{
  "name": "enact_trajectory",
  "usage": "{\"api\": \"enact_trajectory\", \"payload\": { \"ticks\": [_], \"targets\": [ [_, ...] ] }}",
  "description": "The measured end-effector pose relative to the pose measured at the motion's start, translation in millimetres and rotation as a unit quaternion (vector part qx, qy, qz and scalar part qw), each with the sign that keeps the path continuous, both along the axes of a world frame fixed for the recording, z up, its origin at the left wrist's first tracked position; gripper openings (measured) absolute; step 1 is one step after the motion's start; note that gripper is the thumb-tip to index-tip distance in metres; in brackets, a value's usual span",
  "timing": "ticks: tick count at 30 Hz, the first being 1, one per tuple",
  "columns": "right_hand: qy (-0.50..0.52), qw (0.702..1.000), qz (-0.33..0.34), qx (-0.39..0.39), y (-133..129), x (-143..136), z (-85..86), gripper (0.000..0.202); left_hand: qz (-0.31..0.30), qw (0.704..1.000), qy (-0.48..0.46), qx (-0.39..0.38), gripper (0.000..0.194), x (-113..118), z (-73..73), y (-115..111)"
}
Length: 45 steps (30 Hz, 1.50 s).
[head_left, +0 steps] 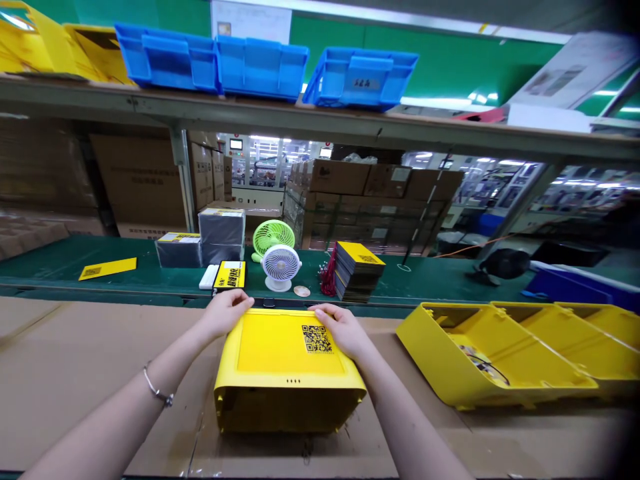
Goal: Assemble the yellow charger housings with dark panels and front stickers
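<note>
A yellow plastic housing (280, 377) sits on the cardboard-covered bench before me, its open, hollow side facing me. Its upper face carries a recessed yellow panel with a black QR code (317, 339) at the right and a row of small slots near the front edge. My left hand (227, 312), a bracelet on its wrist, grips the far left corner with the fingers drawn together. At the far right corner, my right hand (340, 327) holds the edge, thumb and fingers close to the QR code. Some fingertips are hidden behind the far edge.
More yellow housings (500, 353) stand in a row at right. On the green surface behind are a white fan (281, 267), a green fan (270, 237), stacked yellow-topped panels (357, 273) and a loose yellow panel (107, 269). Blue bins (263, 67) line the shelf above.
</note>
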State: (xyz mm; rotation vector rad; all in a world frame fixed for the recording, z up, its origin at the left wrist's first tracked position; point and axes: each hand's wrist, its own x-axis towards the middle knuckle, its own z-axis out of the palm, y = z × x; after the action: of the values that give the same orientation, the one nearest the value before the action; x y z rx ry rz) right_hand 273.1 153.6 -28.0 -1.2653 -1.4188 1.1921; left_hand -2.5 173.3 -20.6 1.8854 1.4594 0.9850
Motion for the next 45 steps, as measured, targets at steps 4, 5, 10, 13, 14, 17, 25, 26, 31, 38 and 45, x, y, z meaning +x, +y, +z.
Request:
{"api": "enact_trajectory", "payload": {
  "ticks": [4, 5, 10, 13, 14, 17, 25, 26, 31, 38, 45],
  "targets": [
    [-0.027, 0.999, 0.011, 0.013, 0, 2, -1.5, 0.040, 0.038, 0.994, 0.092, 0.052, 0.048, -24, -6.9, 40],
    [-0.030, 0.999, 0.013, 0.016, 1, 2, -2.1, 0.041, 0.048, 0.991, 0.114, 0.059, 0.055, -29, -12.2, 48],
    [-0.034, 0.999, 0.005, 0.008, -1, 0, 0.3, 0.042, 0.089, 0.975, 0.192, 0.066, 0.071, -41, -52.3, 58],
    [-0.042, 0.999, 0.014, -0.017, -4, -1, 5.0, 0.042, 0.106, 0.969, 0.200, 0.094, 0.057, -42, -69.6, 47],
    [-0.045, 0.999, 0.018, -0.024, -4, -1, 6.2, 0.044, 0.114, 0.968, 0.197, 0.105, 0.049, -43, -71.6, 43],
    [-0.053, 0.998, 0.029, -0.029, -4, 0, 7.0, 0.046, 0.139, 0.966, 0.173, 0.129, 0.027, -46, -66.0, 37],
    [-0.049, 0.997, 0.059, -0.016, -2, -1, 4.3, 0.039, 0.256, 0.941, 0.011, 0.222, 0.018, -49, 1.9, 27],
    [-0.055, 0.997, 0.055, -0.011, -2, -1, 4.0, 0.039, 0.257, 0.939, -0.019, 0.230, 0.021, -45, 11.8, 22],
    [-0.094, 0.995, 0.009, 0.036, -3, -3, 3.6, 0.034, 0.077, 0.918, -0.360, 0.145, 0.033, -14, 51.7, -26],
    [-0.204, 0.941, -0.145, 0.227, -38, -8, 27.1, 0.028, -0.087, 0.924, -0.370, -0.052, 0.039, 20, 60.2, -105],
    [-0.173, 0.957, 0.108, 0.208, -105, -51, 68.6, 0.013, -0.104, 0.985, -0.133, 0.024, 0.040, 47, 42.2, -145]
  ]
}}
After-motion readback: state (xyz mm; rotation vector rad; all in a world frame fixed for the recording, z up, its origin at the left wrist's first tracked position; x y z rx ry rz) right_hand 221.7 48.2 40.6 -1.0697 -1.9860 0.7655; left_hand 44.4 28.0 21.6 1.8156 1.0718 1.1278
